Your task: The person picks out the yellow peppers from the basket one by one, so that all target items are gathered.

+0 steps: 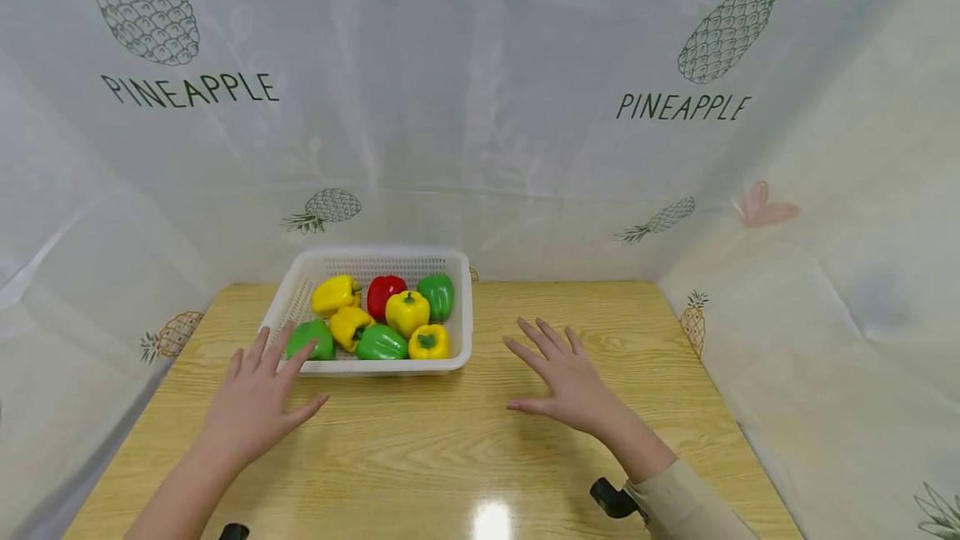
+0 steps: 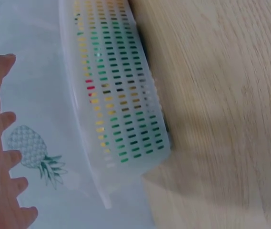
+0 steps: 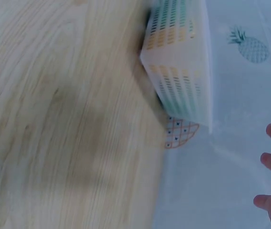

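Reading "PINEAPPLE" (image 1: 190,90) above basket (image 1: 457,340)

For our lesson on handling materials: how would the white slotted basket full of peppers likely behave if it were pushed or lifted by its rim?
The basket would probably slide easily, since the wooden table looks glossy. Its thin, slotted plastic walls may flex if lifted by one side. The eight loose peppers could shift or roll inside.

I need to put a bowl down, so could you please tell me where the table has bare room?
Bare wood lies right of the basket, beyond the right hand, and along the near edge between both hands. The peppers crowd the basket, and the left hand blocks its front-left corner.
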Demonstrator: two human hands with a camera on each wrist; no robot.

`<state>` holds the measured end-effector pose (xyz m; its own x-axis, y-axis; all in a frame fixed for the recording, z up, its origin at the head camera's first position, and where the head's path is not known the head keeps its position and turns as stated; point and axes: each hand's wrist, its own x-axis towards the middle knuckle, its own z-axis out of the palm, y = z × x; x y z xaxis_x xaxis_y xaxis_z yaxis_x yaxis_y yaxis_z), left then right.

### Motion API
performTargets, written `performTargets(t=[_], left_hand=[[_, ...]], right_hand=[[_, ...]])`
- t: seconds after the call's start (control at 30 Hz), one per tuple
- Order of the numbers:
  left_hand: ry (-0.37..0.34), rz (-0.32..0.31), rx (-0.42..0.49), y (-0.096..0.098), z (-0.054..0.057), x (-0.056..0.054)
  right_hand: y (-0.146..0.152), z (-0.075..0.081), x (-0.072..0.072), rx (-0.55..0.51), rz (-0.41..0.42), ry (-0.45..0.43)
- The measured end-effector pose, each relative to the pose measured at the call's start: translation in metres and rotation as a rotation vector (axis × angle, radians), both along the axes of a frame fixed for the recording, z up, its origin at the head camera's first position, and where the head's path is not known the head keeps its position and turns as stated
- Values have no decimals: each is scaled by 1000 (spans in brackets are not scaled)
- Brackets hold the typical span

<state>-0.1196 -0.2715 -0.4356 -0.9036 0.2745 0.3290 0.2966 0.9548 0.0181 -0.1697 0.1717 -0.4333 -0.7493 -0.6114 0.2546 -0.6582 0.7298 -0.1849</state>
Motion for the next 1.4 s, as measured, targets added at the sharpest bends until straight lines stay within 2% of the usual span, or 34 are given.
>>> performTargets(t=[0.33,0.47,0.6,0.73,1.0,1.17,1.4], left_hand=[[-28,29,49,-12,2,-4],[-64,46,78,-16,2,-7],[-100,57,136,-22,0,-11],[-145,74,194,-26,-2,-12],[-268,145,281,-32,-7,-17],[-305,218,351,-36,-11,-19],[-293,298,403,-40,-17,-19]], right_hand=[[-28,5,-16,-139,58,-37],[-40,6,-23,-239,99,-65],[-50,3,-28,-364,128,-137],[-59,-5,-32,-445,122,-228],[-81,-15,-42,-533,70,-350],[-96,-17,-49,-590,31,-440],[-107,-29,-55,-661,4,-559]])
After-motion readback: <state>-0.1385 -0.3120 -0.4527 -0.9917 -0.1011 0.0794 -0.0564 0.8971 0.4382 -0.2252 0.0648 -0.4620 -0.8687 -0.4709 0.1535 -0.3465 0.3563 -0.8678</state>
